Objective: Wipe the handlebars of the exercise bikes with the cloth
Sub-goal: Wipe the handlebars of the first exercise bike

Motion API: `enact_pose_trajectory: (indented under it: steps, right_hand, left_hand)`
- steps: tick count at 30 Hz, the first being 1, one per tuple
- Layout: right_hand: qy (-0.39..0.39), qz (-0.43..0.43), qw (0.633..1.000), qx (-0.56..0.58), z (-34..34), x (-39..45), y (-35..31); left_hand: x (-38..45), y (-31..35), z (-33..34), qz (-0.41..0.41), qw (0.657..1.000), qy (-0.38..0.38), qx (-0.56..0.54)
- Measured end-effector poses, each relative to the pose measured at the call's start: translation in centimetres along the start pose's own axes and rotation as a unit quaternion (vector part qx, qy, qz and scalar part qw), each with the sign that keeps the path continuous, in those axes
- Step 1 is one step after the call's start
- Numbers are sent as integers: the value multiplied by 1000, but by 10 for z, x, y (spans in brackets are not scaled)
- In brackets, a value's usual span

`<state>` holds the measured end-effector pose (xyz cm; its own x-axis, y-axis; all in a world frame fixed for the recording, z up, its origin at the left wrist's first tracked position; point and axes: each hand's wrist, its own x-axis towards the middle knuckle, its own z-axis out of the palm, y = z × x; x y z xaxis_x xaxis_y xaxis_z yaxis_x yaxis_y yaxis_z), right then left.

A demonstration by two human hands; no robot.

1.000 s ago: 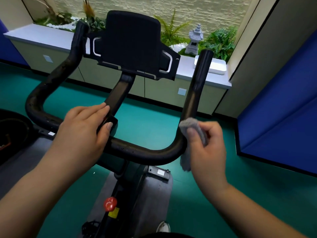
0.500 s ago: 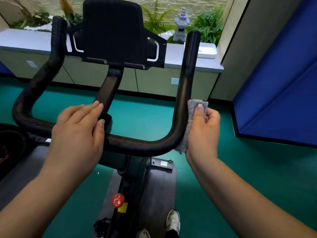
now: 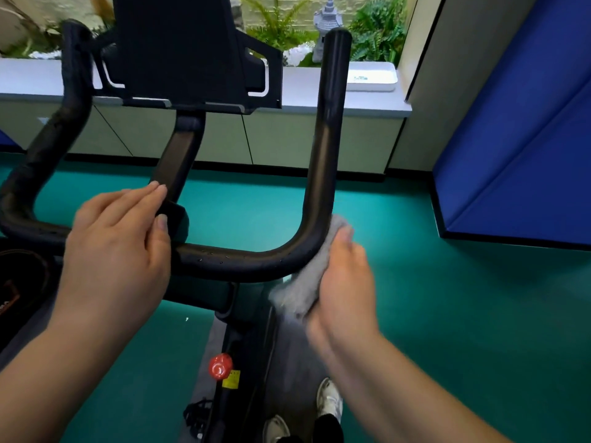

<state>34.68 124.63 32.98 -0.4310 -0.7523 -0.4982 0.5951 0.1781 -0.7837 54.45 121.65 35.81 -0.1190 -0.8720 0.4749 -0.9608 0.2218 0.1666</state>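
1. My right hand (image 3: 347,282) presses the grey cloth (image 3: 307,279) on the handlebar (image 3: 319,174) bend; open floor lies to its right
2. The console (image 3: 182,49) and stem (image 3: 179,161) block the gap between the uprights

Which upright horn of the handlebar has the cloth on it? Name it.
The right horn: the right hand presses the grey cloth against its lower bend. The left horn stands bare; the left hand rests on the crossbar.
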Motion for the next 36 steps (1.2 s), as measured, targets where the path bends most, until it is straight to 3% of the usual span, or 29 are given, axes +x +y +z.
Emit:
enact_pose_trajectory:
  steps: [7,13,16,19,22,24,28,33,36]
  right_hand:
    - [34,-79,995,-40,15,22,-23]
    - [21,14,999,34,6,-6,3]
    - [42,-106,993,-35,11,13,-19]
    - [-5,-304,939,-161,5,7,-24]
    - [-117,-490,810,-300,-14,-16,-14]
    - [-134,-543,757,-340,-24,-15,-9]
    - [-42,-517,793,-320,-20,-3,-19]
    - [-126,-541,752,-356,-18,-34,14]
    - [-62,-541,764,-347,-19,-20,3]
  left_hand:
    - [1,-2,1,4,1000,6,-5]
    - [-1,0,0,-3,1000,4,-9]
    - [0,-1,1,1,1000,8,-11]
    - [-1,-1,2,3,1000,22,-19]
    - [-2,-1,1,3,999,28,-20]
    - [-2,-1,0,2,999,26,-23]
    - [-2,-2,1,-4,999,19,-31]
    - [-2,-1,-1,-6,999,11,-38]
    - [-2,-1,-1,-10,999,-2,-40]
